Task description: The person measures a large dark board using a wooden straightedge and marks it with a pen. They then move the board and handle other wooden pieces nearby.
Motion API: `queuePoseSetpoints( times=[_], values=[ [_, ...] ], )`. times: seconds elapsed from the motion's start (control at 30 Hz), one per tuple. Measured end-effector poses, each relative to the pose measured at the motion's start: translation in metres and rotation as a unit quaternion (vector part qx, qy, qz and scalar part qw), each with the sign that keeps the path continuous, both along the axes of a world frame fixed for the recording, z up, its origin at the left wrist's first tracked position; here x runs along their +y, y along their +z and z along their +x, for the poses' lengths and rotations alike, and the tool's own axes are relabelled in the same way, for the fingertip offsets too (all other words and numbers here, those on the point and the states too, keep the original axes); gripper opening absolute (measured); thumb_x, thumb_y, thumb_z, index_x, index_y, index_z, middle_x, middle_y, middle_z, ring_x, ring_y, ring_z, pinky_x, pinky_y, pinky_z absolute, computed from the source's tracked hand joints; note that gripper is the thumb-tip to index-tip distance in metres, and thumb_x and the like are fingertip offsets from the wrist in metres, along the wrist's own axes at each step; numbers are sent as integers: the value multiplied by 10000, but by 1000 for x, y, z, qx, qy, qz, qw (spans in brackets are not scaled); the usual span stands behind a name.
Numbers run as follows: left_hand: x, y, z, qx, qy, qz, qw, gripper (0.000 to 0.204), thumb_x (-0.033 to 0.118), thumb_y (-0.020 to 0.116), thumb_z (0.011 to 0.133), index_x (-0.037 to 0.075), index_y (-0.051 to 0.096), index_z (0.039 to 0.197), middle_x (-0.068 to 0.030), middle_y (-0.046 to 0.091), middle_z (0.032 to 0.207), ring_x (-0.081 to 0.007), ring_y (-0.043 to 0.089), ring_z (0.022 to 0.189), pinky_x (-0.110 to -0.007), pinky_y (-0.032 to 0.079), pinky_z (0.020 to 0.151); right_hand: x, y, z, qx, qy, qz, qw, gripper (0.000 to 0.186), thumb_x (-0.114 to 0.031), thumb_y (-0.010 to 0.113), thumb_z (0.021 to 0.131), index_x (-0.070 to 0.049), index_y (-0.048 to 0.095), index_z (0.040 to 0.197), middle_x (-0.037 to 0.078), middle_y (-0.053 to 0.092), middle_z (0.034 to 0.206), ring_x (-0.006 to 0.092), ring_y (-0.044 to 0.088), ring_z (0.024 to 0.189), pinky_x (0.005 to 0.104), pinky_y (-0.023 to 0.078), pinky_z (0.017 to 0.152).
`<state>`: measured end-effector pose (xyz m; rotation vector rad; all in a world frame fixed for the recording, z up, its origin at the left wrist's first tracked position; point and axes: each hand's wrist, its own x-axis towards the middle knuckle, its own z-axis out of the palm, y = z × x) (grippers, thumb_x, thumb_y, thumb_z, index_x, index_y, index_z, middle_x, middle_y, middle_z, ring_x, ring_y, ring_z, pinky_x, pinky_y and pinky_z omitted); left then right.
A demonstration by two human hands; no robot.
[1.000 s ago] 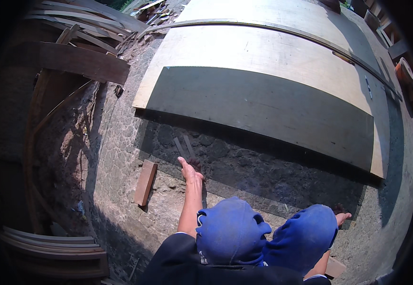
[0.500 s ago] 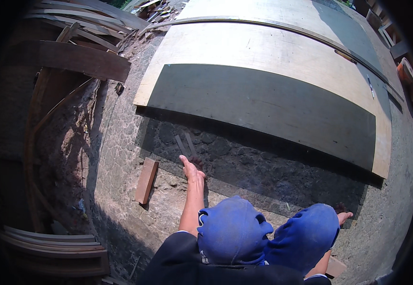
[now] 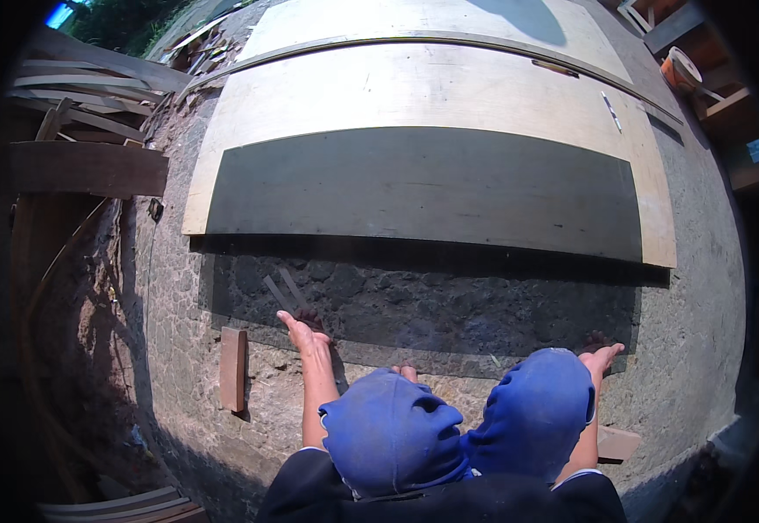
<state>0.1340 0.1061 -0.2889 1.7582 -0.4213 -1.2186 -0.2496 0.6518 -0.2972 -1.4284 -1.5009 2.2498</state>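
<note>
A sheet of dark see-through glass [image 3: 423, 187] lies partly on a pale board [image 3: 309, 91], its near part reaching past the board's front edge over rough ground. My left hand [image 3: 309, 336] grips the near edge toward the left, thumb above and fingers showing dimly through the glass. At the near right corner, my right hand [image 3: 602, 356] has hold of the same edge, its fingers partly seen beneath. Two pale streaks [image 3: 285, 289] show on the glass beside my left hand. Blue cloth [image 3: 397, 431] over my knees fills the space between my forearms.
A reddish-brown block [image 3: 233, 370] rests left of my left forearm; another block [image 3: 616, 443] lies by my right forearm. A long strip [image 3: 414, 37] crosses the board, with a pen [image 3: 611, 112] at its right. Stacked timber [image 3: 91, 166] stands left, an orange bucket [image 3: 680, 70] far right.
The view has swung, so the board and glass appear more level and farther left. More of my right hand shows beside the knee. Both hands stay at the glass's near edge.
</note>
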Motion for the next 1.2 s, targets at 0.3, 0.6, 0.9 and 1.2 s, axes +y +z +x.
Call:
queuePoseSetpoints(
  times=[0.3,0.6,0.9,1.2],
  values=[
    [-54,-82,69,11,-143,32,989,891,885,435,849,178,567,1374,-51,535,832,-159,398,632,-311,293,489,-26,21,10,15,-72,-61,995,664,-743,457,954,-88,551,894,98,684,772,258,674,672,383,521,607],
    [-36,-46,57,-29,-147,80,985,900,856,461,868,125,585,1379,-108,660,1244,-181,588,673,-245,239,382,-29,26,9,6,-81,-66,995,673,-733,464,958,-72,566,884,94,668,778,246,657,660,384,521,614],
    [-44,-52,52,12,-122,85,989,932,829,471,887,63,557,1412,-125,630,1336,-308,620,1149,-426,534,799,-30,28,8,5,-82,-68,994,666,-734,462,958,-78,552,881,89,673,771,247,658,658,383,519,616],
    [-47,-56,60,-6,-134,100,986,930,826,476,888,57,559,1404,-122,633,1330,-312,623,1135,-416,533,763,-32,30,9,15,-75,-55,996,672,-742,471,949,-78,550,879,93,673,757,253,658,643,377,509,590]
  ],
)
